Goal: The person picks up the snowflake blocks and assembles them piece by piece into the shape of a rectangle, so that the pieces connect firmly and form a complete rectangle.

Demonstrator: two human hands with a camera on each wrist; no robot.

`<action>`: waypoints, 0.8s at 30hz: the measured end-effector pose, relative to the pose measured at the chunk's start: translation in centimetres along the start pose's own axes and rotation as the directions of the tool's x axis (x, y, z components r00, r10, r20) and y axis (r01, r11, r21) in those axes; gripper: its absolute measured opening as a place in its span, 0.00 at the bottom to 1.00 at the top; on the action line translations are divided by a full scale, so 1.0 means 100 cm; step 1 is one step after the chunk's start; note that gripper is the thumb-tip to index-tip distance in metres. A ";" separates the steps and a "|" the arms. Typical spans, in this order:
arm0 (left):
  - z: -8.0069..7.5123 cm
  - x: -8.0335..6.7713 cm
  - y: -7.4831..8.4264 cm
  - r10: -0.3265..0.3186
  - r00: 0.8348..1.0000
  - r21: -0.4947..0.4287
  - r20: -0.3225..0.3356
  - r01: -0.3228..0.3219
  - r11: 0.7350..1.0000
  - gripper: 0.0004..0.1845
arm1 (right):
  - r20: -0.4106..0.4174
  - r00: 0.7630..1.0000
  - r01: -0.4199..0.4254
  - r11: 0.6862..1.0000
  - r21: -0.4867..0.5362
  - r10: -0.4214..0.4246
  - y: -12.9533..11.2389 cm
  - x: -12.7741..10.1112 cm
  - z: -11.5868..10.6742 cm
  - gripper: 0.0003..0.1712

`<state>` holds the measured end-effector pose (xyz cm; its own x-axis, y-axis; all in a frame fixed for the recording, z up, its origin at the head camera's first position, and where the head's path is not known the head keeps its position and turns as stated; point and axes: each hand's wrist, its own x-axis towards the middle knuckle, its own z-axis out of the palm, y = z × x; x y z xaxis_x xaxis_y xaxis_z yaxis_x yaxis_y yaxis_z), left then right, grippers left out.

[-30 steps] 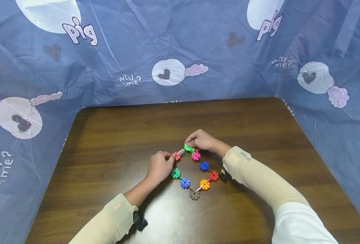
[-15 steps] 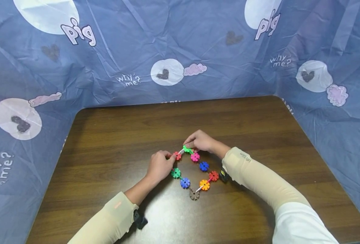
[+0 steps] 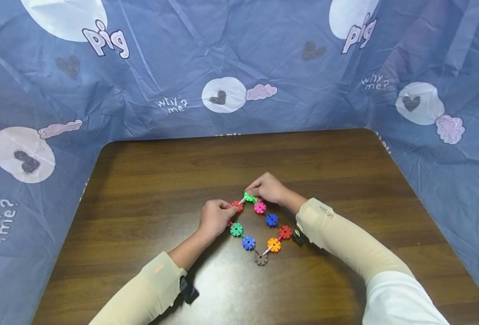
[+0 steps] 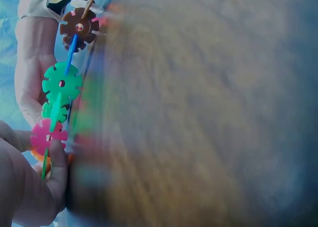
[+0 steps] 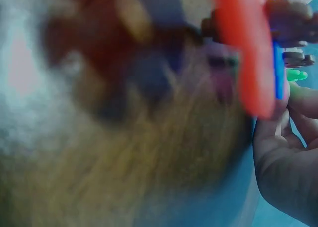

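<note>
Two hands meet at the far end of a loop of coloured gear-shaped discs (image 3: 260,228) joined by thin sticks, lying on the brown wooden table (image 3: 150,189) near its middle. From the head view, the left hand (image 3: 214,218) has its fingers curled round the red disc (image 3: 237,206) at the loop's upper left, and the right hand (image 3: 267,188) pinches the light green disc (image 3: 249,197) at the top, the two discs just beside each other with a short white stick between them. Down the loop sit a pink disc (image 3: 260,207), a blue one (image 3: 271,220), a red one, an orange one (image 3: 274,244), a brown one (image 3: 260,258) at the near tip, then blue and a darker green disc (image 3: 236,229). The left wrist view, mostly blurred, adds what the head camera cannot: the thumb and a finger pressed on the held piece from close up, with green and brown discs strung on sticks beyond it. The right wrist view is too blurred for more than an orange-red shape and curled fingers (image 5: 285,152). Blue printed sheeting (image 3: 239,67) walls the table on three sides
</note>
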<state>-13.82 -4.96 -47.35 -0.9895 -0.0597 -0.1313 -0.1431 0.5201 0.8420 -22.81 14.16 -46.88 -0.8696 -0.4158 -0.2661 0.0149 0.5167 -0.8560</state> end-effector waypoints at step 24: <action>0.004 0.003 0.001 -0.038 0.999 0.029 -0.022 0.038 0.999 0.13 | -0.028 0.999 0.035 0.999 -0.008 -0.035 0.003 0.002 0.007 0.06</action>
<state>-14.16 -4.57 -47.52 -0.9836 -0.0975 -0.1515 -0.1802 0.5423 0.8206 -22.59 13.72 -47.49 -0.8830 -0.4127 -0.2237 -0.0194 0.5083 -0.8610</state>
